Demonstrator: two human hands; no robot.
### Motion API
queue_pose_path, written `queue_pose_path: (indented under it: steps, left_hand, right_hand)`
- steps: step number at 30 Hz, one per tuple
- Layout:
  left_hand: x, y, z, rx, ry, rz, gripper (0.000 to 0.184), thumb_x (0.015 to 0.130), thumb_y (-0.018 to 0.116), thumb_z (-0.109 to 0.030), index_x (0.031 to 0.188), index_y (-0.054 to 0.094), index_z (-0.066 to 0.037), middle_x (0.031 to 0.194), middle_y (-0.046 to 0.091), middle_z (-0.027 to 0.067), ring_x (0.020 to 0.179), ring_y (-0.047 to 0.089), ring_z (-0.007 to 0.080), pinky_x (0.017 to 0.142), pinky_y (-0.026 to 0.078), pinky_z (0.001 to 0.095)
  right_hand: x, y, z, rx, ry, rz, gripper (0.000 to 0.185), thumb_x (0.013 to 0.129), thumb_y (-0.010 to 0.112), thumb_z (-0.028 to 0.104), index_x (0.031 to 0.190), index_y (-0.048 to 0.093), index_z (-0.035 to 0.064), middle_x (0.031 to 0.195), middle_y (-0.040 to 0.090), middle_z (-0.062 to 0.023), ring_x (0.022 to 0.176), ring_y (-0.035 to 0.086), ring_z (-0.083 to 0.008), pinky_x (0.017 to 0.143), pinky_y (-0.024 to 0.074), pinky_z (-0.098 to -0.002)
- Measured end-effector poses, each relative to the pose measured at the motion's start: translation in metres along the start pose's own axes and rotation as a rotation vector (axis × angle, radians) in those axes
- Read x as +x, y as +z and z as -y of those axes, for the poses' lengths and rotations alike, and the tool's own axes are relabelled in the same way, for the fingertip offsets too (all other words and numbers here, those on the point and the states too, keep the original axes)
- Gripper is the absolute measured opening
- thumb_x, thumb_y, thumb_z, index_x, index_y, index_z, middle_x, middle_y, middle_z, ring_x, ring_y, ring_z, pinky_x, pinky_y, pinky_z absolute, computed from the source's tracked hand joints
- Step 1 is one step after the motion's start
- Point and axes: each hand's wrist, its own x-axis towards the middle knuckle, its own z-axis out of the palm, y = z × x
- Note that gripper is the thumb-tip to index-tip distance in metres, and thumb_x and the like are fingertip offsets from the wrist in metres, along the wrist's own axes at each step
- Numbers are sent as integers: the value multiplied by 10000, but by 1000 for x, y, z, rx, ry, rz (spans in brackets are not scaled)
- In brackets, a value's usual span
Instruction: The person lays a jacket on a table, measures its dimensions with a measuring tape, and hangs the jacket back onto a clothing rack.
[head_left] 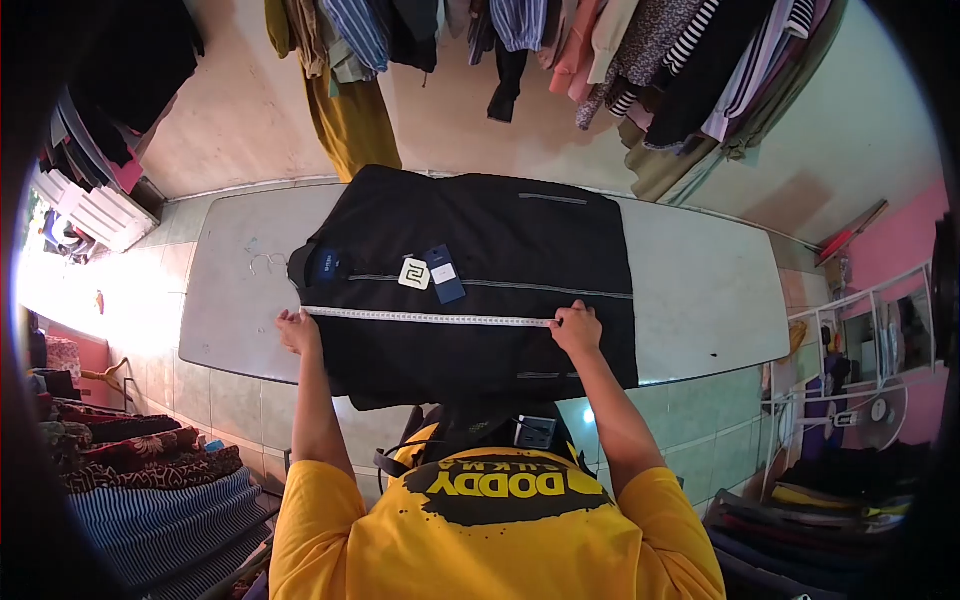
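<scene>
A black garment [470, 225] lies flat across the table, its collar toward the left. A white measuring tape [430, 319] runs along it, stretched straight from the collar side toward the hem. My left hand [298, 331] pinches the tape's left end beside the collar. Farther right, my right hand [577, 328] grips the tape over the garment, fingers curled in. A white tag [414, 273] with a black mark and a dark blue tag [447, 278] lie on the garment just above the tape. At the neck a hanger hook [266, 263] sticks out.
The pale table [710, 285] extends past the garment on both sides. Clothes [660, 60] hang along the far wall. Patterned, striped fabrics [170, 500] are at lower left. A white rack [850, 310] and a round fan [884, 415] stand at right, above folded dark clothes [810, 540].
</scene>
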Motion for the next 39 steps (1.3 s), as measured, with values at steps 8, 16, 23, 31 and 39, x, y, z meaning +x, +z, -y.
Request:
queue_pose_path:
  steps: [8,16,23,31,39]
  left_hand:
    - [-183,-6,-121,-260,963,920,180,692,628,-34,867,589,-49,935,600,112,925,550,300,830,411,377]
    - [-274,7,-135,229,1224,998,422,782,587,-276,1148,526,-74,1194,507,37,1154,437,220,1015,278,399]
    - [-295,9,-140,386,1067,837,296,810,545,-227,1084,574,-119,1132,533,-8,1092,489,171,1007,267,459]
    - [-306,12,-139,326,952,768,257,796,543,-169,1045,587,-122,1100,539,-10,1068,501,175,1007,265,478]
    - [-314,14,-140,335,891,699,217,791,538,-130,999,600,-133,1069,546,-33,1054,513,158,1014,224,541]
  right_hand:
    - [7,7,-3,-12,-58,-3,147,703,649,283,773,667,154,943,554,-81,890,559,-284,709,509,-383]
    - [8,1,-8,23,-98,54,191,720,616,288,821,660,132,1029,553,-110,934,551,-314,751,502,-402]
    - [20,-16,-96,231,-132,101,135,703,630,330,721,652,198,829,600,-64,822,597,-268,721,493,-381]
    - [27,-12,-208,348,-113,145,219,689,651,359,751,666,150,759,558,-59,720,578,-225,628,462,-337]
    - [35,-10,-217,388,-135,257,187,688,615,328,767,665,166,845,567,-58,816,586,-244,706,477,-347]
